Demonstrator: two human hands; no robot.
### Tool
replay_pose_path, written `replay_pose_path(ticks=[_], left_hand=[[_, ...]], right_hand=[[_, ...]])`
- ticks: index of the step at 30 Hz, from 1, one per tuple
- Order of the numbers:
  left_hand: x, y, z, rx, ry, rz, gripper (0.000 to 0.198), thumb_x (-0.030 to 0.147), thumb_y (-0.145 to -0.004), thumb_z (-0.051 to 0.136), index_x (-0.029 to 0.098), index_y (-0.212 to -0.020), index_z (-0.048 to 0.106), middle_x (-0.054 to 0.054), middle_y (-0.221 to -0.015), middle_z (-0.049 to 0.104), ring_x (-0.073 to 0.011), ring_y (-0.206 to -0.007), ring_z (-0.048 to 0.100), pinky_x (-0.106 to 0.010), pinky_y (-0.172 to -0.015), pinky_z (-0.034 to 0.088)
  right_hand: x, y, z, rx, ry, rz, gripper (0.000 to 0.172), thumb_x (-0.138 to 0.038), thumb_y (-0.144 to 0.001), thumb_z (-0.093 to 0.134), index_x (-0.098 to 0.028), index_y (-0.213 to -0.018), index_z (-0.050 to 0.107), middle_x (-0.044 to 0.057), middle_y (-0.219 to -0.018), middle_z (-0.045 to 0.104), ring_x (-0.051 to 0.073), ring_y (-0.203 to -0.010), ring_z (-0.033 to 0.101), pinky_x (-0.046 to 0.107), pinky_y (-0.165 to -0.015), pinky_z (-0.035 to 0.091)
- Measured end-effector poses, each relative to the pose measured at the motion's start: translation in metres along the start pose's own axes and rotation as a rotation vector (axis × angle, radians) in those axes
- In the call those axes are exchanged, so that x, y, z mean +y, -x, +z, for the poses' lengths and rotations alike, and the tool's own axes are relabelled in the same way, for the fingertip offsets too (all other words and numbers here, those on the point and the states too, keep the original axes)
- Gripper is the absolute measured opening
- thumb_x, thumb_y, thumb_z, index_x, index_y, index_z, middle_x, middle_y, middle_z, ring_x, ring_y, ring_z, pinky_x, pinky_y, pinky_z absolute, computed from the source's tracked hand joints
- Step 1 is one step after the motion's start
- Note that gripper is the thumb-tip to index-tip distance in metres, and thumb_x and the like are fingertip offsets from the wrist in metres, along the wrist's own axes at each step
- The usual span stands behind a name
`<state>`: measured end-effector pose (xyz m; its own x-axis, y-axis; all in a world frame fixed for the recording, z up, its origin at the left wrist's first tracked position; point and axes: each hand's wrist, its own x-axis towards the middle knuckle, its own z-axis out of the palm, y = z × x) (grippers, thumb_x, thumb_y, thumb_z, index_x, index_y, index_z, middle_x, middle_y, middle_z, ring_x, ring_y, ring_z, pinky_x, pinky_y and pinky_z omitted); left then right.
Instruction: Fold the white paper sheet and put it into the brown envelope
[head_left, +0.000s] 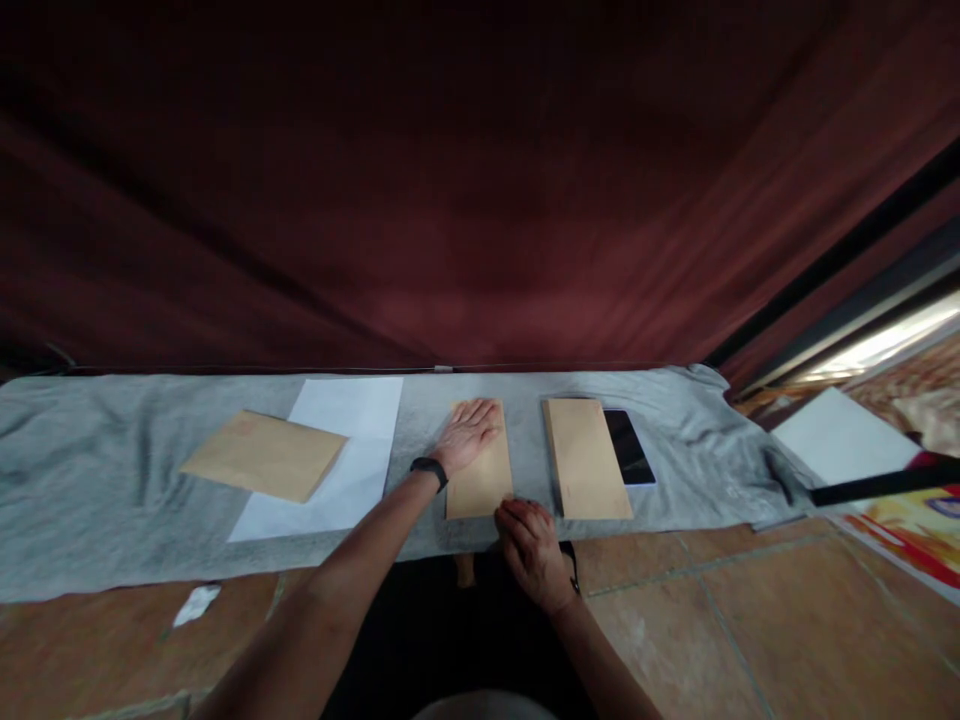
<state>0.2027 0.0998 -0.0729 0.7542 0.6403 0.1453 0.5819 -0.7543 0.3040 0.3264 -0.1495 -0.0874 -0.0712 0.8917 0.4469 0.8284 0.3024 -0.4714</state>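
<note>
A brown paper envelope lies flat in the middle of the grey cloth, its long side pointing away from me. My left hand, with a dark band at the wrist, rests flat on its upper part, fingers stretched out. At the envelope's near right corner is my right hand, its fingers curled and closed; whether they pinch the paper edge I cannot make out. To the right sits a stack of brown envelopes. Another brown envelope lies slanted on the left, partly over a white paper sheet.
A dark-screened phone or tablet lies partly under the envelope stack. The grey cloth covers a long narrow surface against a dark red curtain. White scrap lies on the tiled floor. A colourful printed package is at right.
</note>
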Motion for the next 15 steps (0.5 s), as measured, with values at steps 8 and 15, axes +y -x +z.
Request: replay_pose_path(ticks=[8,15], left_hand=[[0.008,0.005,-0.001,-0.056,0.016,0.116,0.054,0.039,-0.104,0.031,0.022,-0.155,0.039,-0.004,-0.164,0.035,-0.0188,-0.154,0.025,-0.042,-0.128,0.012],[0.025,0.025,0.0,-0.083,0.029,0.172,0.055,0.037,-0.104,0.031,0.017,-0.156,0.037,-0.007,-0.165,0.033,-0.0176,-0.154,0.023,-0.039,-0.128,0.012]], right_hand=[[-0.002,0.0,-0.003,-0.07,-0.03,0.035,0.045,-0.017,-0.098,0.046,-0.024,-0.141,0.055,0.01,-0.134,0.063,0.025,-0.128,0.055,0.051,-0.114,0.041],[-0.002,0.0,-0.003,-0.074,-0.03,0.041,0.042,-0.019,-0.098,0.047,-0.023,-0.139,0.055,0.009,-0.135,0.062,0.025,-0.128,0.054,0.051,-0.114,0.039]])
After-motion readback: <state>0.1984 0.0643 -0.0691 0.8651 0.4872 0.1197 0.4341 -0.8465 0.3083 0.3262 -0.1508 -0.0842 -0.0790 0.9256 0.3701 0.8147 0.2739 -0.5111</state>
